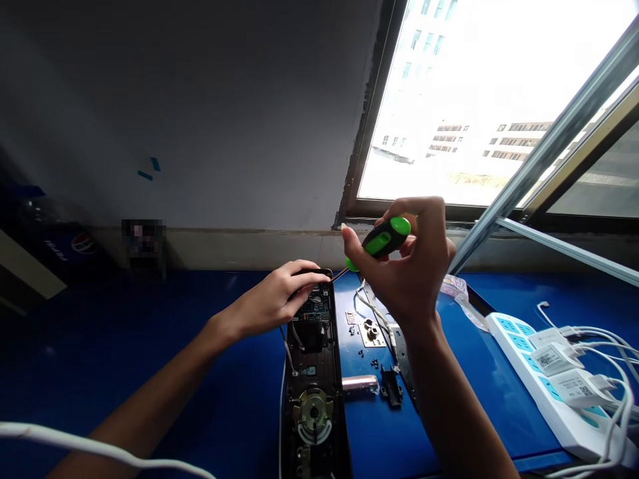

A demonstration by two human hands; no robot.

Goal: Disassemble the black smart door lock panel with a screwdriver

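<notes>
Two hands: left hand [267,303] curled over the top end of a door lock [313,346] lying on a blue table [150,332]; right hand [404,266] gripping a green screwdriver [384,238], shaft at the lock's top end; battery [359,384] and loose screws [374,363] just beside the lock

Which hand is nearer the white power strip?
The right. The right hand is left of the white power strip, holding a green-handled screwdriver; the left hand is much farther left, on the top end of the opened lock panel.
</notes>
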